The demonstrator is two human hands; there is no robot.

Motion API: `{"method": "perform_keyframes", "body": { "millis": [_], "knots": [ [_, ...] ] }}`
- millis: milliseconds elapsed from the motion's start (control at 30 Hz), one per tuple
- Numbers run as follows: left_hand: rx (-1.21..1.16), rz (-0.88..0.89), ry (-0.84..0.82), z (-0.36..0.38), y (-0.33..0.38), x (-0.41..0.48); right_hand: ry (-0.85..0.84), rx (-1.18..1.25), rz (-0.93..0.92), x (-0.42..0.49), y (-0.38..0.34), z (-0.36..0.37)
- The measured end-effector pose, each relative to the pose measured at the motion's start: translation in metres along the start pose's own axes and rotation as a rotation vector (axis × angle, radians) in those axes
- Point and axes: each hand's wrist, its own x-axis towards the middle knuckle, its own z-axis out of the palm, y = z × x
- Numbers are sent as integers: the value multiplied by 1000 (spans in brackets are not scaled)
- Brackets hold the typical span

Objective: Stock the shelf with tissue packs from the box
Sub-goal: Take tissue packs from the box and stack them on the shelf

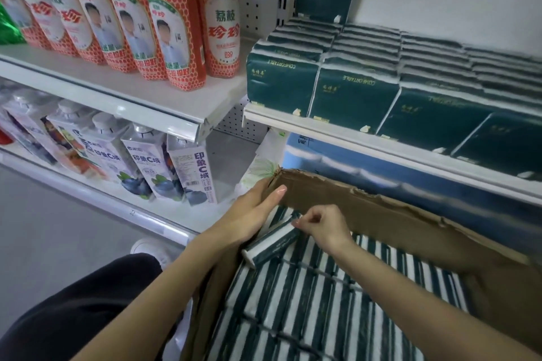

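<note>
A: Where is the pack that is being taken now?

B: One dark green tissue pack with white edges (271, 243) is lifted at one end, tilted, in the near left corner of the torn brown cardboard box (381, 211). The other striped green-and-white packs (322, 302) are packed tightly on edge beside it and under it.

A: How is it held?

B: The right hand (322, 227) is nearly closed, and the far top corner of the pack is pinched between the thumb and the fingertips. The left hand (252, 214) is laid half open against the box corner, with the thumb along the cardboard edge. Whether the pack is also touched by its fingers cannot be told.

A: What should be done so that the step goes well?

B: A pinch on the wrapping alone is probably weak, because the plastic film can stretch or slip. The pack should be raised further until the whole hand can be closed around its body. The box should be kept steady by the left hand meanwhile.

A: And then?

B: It should be placed on the white metal shelf (381, 152) above, where rows of the same green packs (352, 96) are already standing. The same orientation should be kept, in my judgement.
</note>
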Motion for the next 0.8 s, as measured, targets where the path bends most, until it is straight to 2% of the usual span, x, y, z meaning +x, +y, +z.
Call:
{"method": "perform_keyframes", "body": {
  "millis": [100,200,333,433,533,667,800],
  "knots": [
    [57,99,122,3,7,0,64,-142,-133,-12,-12,-19],
    [62,189,217,7,9,-11,129,-200,-172,-28,-23,-42],
    [-74,275,285,7,11,-34,217,-186,-210,-50,-41,-76],
    [-254,321,366,7,14,-50,309,-123,-239,-57,-59,-98],
    [-260,367,392,13,26,-65,381,-13,-250,-61,-81,-112],
    [-278,426,377,22,55,-73,361,278,-242,-71,-111,-123],
    [-376,455,423,5,84,-57,276,410,-280,-79,-138,-138]
  ]
}}
